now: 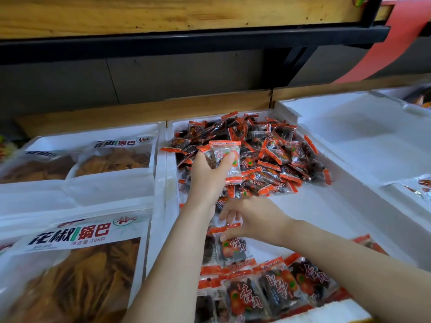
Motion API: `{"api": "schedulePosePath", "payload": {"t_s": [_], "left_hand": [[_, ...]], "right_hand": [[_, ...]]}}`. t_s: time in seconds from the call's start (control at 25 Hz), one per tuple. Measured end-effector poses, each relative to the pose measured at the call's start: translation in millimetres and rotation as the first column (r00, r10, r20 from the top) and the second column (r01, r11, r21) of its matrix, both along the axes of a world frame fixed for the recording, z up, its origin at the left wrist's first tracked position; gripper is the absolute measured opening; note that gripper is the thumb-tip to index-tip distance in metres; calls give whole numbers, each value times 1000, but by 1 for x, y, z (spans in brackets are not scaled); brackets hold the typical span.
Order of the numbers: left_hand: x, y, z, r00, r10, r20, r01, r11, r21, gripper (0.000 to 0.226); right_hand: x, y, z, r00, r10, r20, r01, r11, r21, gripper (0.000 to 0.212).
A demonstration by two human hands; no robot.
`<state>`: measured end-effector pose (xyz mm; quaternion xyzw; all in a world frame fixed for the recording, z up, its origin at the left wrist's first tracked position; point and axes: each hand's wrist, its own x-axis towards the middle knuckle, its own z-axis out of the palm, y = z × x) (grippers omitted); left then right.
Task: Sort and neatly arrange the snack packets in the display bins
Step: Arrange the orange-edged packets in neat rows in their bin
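Observation:
A white foam bin [310,206] in the middle holds a loose heap of small red-and-clear snack packets [263,157] at its far end. Along its near edge lies a tidy row of the same packets [268,285]. My left hand [207,176] is raised over the heap's left side and grips a couple of packets [227,159] upright. Lower down, my right hand [251,220] pinches the red top edge of one packet [229,247] that lies flat just beyond the row.
The foam bin on the left [77,194] holds large clear bags of brown crisps [77,264] with white labels. To the right sits another white foam bin [363,131] with a few packets at its edge. A wooden shelf [163,15] hangs overhead.

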<state>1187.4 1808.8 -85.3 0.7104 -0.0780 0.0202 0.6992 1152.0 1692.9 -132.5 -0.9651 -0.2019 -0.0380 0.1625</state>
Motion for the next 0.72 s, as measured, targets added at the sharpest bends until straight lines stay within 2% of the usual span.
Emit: {"api": "schedulePosePath", "payload": {"t_s": [0.08,0.16,0.2,0.28,0.4,0.44,0.52,0.6,0.68,0.72], "left_hand": [[-2,0,0,1000,-2,-23,2,1000,10,79],[1,1,0,999,9,-51,-9,1000,-9,51],[3,1,0,998,-2,-68,0,1000,-28,46],[4,2,0,997,-29,-75,24,998,-57,40],[1,2,-2,993,-101,-58,104,994,41,27],[-3,1,-1,985,-158,-74,164,983,85,25],[-4,0,-2,962,-242,-123,259,954,152,28],[-4,-1,-3,953,-260,-152,289,932,218,42],[-4,-1,-4,969,-222,-112,246,922,299,52],[-3,0,-5,977,-196,-86,213,926,310,49]], "right_hand": [[-1,-8,11,996,-31,80,30,999,17,37],[0,-19,21,994,-95,57,82,978,194,26],[0,-24,25,992,-123,20,112,950,293,22],[-1,-33,32,986,-148,-77,167,871,462,27],[-5,-36,41,983,-66,-171,169,692,702,45],[-5,-36,43,983,-54,-174,169,625,762,44],[-4,-37,45,981,-93,-170,194,536,821,29],[-2,-37,43,976,-137,-170,217,537,815,5],[0,-39,42,972,-148,-180,233,565,792,7],[1,-42,42,970,-150,-190,242,565,789,7]]}}
